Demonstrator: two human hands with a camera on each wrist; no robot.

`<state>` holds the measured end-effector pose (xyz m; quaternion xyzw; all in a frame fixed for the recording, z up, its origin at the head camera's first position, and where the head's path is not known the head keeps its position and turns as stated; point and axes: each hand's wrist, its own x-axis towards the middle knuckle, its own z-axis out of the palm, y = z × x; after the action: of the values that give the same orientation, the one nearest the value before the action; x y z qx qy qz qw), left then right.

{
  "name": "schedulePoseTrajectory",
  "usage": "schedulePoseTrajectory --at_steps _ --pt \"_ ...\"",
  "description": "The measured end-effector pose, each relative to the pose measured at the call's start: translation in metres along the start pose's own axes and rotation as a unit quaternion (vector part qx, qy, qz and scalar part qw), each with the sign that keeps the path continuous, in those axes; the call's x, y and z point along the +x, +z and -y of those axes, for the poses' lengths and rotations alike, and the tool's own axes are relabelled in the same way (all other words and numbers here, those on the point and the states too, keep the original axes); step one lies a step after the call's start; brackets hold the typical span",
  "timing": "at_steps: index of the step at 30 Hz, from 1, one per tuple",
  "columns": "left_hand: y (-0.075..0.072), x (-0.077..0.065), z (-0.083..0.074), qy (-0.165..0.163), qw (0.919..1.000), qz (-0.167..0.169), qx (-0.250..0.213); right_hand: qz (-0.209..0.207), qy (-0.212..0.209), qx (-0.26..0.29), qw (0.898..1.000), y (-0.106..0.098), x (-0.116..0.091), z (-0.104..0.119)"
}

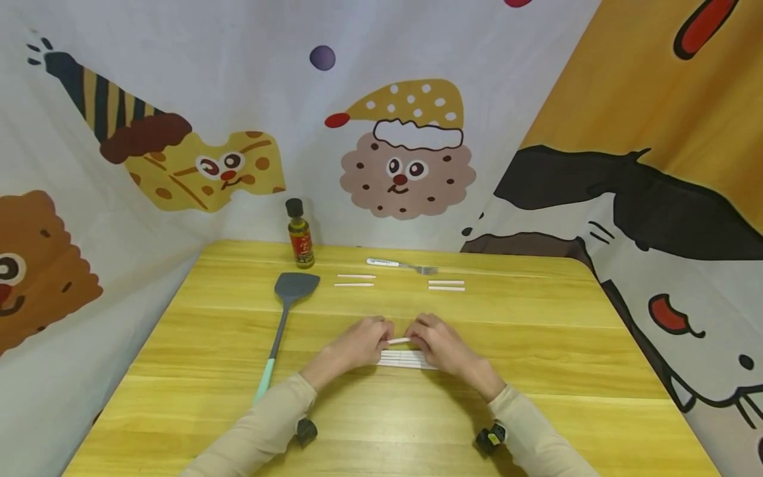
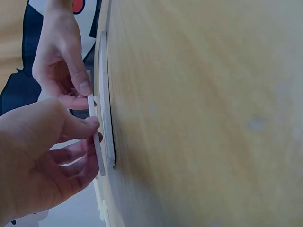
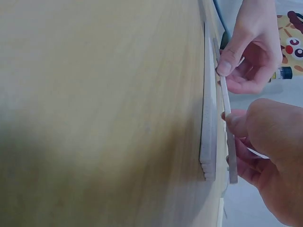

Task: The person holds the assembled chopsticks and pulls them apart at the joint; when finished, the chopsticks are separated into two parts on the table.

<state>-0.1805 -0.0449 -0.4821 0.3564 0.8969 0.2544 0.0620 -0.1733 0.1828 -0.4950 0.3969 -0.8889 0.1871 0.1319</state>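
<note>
Both hands pinch one thin white stick, whose middle (image 1: 399, 340) shows between them in the head view. My left hand (image 1: 365, 341) grips its left part and my right hand (image 1: 442, 344) its right part, thumbs on the near side. In the right wrist view the stick's free end (image 3: 232, 172) sticks out past the right fingers. A row of several similar white sticks (image 1: 405, 360) lies side by side on the wooden table (image 1: 381, 424), just nearer than the held one. The hands overlap both ends of that row in the head view.
Two white sticks (image 1: 356, 285) lie farther back on the left, two more sticks (image 1: 446, 289) on the right. Behind them is a white-handled fork (image 1: 393, 264). A grey spatula (image 1: 286, 301) with a mint handle lies left, below an upright sauce bottle (image 1: 301, 245).
</note>
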Motion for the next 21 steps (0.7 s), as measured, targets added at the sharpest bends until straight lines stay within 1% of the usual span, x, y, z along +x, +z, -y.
schedulePoseTrajectory --at_steps 4,9,12,15,17,21 --pt "-0.001 0.0 0.002 0.008 0.9997 -0.022 0.009 -0.003 -0.004 0.005 1.0 -0.002 0.004 0.0" --pt "-0.003 0.0 0.003 0.034 0.9972 -0.055 0.037 0.011 0.007 0.015 1.0 -0.006 0.008 0.0" --pt "-0.004 -0.001 0.004 0.039 0.9966 -0.061 0.038 0.021 0.01 0.012 1.0 -0.008 0.009 -0.001" --pt "-0.004 -0.004 0.003 0.042 0.9958 -0.066 0.048 0.024 0.002 0.0 1.0 -0.009 0.01 0.0" --pt "-0.005 -0.008 0.003 0.049 0.9937 -0.076 0.066 0.02 -0.01 -0.009 1.0 -0.008 0.011 0.0" --pt "-0.006 -0.017 0.001 0.065 0.9857 -0.106 0.114 0.005 -0.036 -0.015 0.999 -0.006 0.011 0.003"
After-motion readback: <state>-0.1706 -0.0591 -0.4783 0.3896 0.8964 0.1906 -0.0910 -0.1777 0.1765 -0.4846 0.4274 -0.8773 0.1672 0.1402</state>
